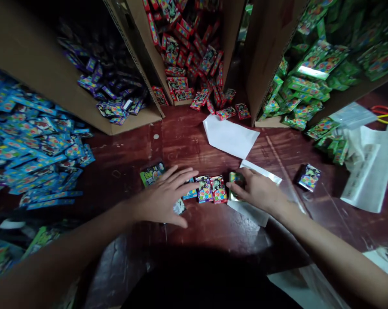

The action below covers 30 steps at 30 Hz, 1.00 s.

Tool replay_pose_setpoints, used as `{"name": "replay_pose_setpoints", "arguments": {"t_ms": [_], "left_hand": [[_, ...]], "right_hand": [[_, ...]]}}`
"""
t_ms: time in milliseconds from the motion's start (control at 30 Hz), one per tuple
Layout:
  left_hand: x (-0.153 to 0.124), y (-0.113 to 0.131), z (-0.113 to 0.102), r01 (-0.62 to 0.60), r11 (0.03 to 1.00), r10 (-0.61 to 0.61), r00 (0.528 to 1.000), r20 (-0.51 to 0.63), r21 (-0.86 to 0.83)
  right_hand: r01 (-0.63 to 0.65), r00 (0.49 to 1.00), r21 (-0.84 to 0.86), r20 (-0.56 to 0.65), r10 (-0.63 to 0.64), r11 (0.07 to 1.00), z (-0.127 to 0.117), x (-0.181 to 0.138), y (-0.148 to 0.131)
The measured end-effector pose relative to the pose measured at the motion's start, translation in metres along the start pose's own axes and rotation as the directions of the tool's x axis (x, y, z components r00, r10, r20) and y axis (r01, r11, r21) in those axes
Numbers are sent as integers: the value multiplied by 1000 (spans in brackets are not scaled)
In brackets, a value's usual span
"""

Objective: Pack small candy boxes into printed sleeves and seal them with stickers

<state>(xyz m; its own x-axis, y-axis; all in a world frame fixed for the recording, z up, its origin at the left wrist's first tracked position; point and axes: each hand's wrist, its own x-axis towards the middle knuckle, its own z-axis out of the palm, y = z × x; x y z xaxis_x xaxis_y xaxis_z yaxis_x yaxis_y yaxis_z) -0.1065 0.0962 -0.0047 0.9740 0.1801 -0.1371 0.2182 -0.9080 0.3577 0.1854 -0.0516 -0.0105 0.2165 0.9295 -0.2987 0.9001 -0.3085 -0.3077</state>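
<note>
My left hand (163, 198) lies flat with fingers spread over a short row of small colourful packets on the dark red table (213, 231). Under and beside it are a green packet (151, 173), a blue one (190, 193), a purple one (204, 189) and a red one (218, 189). My right hand (256, 189) pinches a green packet (236, 180) at the row's right end, above a clear plastic bag (255, 212). A lone purple packet (308, 177) lies further right.
Open cardboard boxes stand at the back: purple packets (113, 92), red packets (190, 56), green packets (313, 68). A heap of blue packets (29, 141) fills the left. A white sheet (229, 136) lies mid-table; plastic bags (371, 167) and scissors (385, 113) sit at right.
</note>
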Motion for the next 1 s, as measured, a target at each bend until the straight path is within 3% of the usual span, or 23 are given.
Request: {"name": "replay_pose_setpoints", "arguments": {"t_ms": [67, 133, 267, 333, 500, 600, 733, 867, 1000], "left_hand": [[-30, -20, -8, 17, 999, -21, 995, 97, 45], [-57, -37, -11, 56, 994, -72, 983, 171, 96], [-86, -50, -7, 137, 964, -179, 968, 177, 228], [-87, -44, -6, 130, 952, -174, 975, 140, 277], [-84, -15, -2, 145, 959, -169, 982, 80, 242], [-89, 5, 11, 221, 958, -238, 968, 78, 181], [-99, 35, 36, 358, 926, -366, 929, 53, 119], [-111, 68, 53, 549, 833, -549, 836, -13, 76], [-125, 90, 65, 762, 646, -755, 647, -105, 47]], "right_hand": [[32, 999, -122, -20, -35, 992, 4, 3, -7], [148, 984, -199, -73, -165, 969, 5, 4, -1], [480, 866, -259, -9, -499, 838, 9, 5, 21], [537, 840, -228, 51, -541, 812, 14, 6, 28], [495, 865, -201, 28, -500, 845, 26, 7, 25], [535, 835, -186, -35, -549, 824, 31, 11, 1], [661, 739, -156, -29, -673, 734, 47, 29, -49], [708, 699, -146, 14, -715, 690, 61, 49, -78], [711, 696, -95, -48, -717, 697, 69, 44, -83]]}}
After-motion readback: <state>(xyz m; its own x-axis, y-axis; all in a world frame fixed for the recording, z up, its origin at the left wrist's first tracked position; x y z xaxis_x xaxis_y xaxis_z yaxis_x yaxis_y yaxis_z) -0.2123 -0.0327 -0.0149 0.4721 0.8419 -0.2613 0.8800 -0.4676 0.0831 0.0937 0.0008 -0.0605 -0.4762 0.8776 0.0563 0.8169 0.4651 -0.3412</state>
